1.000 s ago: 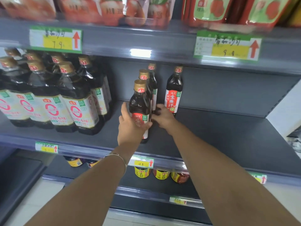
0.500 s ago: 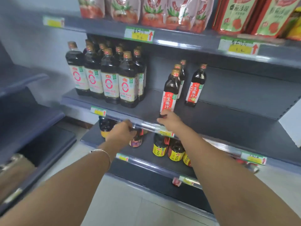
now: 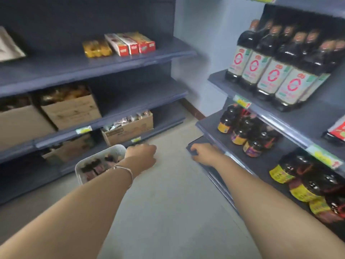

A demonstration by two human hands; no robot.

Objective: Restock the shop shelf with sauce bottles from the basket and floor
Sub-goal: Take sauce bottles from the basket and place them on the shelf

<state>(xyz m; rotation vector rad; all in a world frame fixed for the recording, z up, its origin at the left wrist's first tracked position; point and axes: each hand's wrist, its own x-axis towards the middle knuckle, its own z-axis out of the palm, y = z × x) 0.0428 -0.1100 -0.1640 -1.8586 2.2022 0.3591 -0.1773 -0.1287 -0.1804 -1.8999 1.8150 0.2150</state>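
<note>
Head view, looking down a shop aisle; the frame is blurred by motion. The left hand [image 3: 141,154], with a thin bracelet [image 3: 124,171] at its wrist, is hovering just above the far end of the white basket [image 3: 78,171], which is sitting on the floor [image 3: 168,202] beside the left-hand shelving. Its fingers [image 3: 149,149] are hanging loosely curled and are holding nothing. Dark sauce bottles [image 3: 97,166] are lying inside the basket, partly hidden by the left forearm.

The right hand [image 3: 203,153] is reaching to the front corner of the lowest board [image 3: 192,146] of the right-hand shelf unit. Its fingers [image 3: 195,153] are bending over that corner, though the blur is making it impossible to tell whether they are gripping it.

On the right-hand unit, large dark bottles with white labels [image 3: 270,75] are standing upright in rows on the upper shelf [image 3: 308,114]; small yellow-labelled jars [image 3: 240,131] are standing on the board below. Cardboard boxes [image 3: 71,111] and red cartons [image 3: 130,44] are occupying the left shelving.
</note>
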